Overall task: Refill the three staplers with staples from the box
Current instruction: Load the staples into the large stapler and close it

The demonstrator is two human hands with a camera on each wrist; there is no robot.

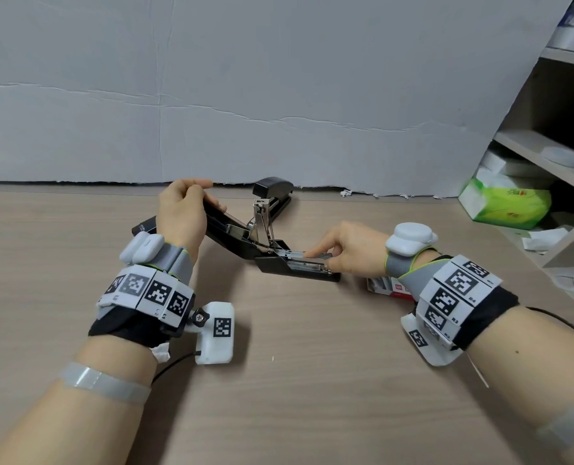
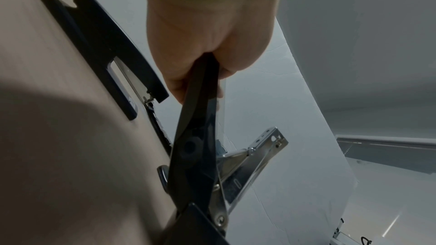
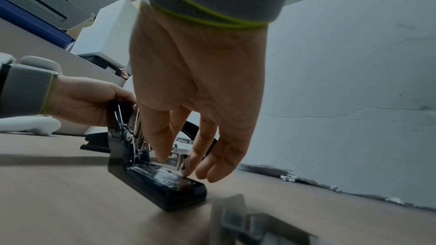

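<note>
The open black stapler [image 1: 299, 268] lies mid-worktop [image 1: 279, 380], its base's long axis running left to right with the front end toward the right hand [image 1: 356, 250]. Its black lid, swung up and back, slants toward the upper left, where the left hand [image 1: 181, 213] grips it with curled fingers. Chrome hinge arms stand between lid and base. The right hand's fingers [image 3: 162, 148] pinch at the metal staple channel. A second black stapler [image 1: 274, 193] sits behind, by the white backdrop; a third [image 2: 101, 53] lies left. A red-and-white box [image 1: 389, 285] rests under the right wrist.
</note>
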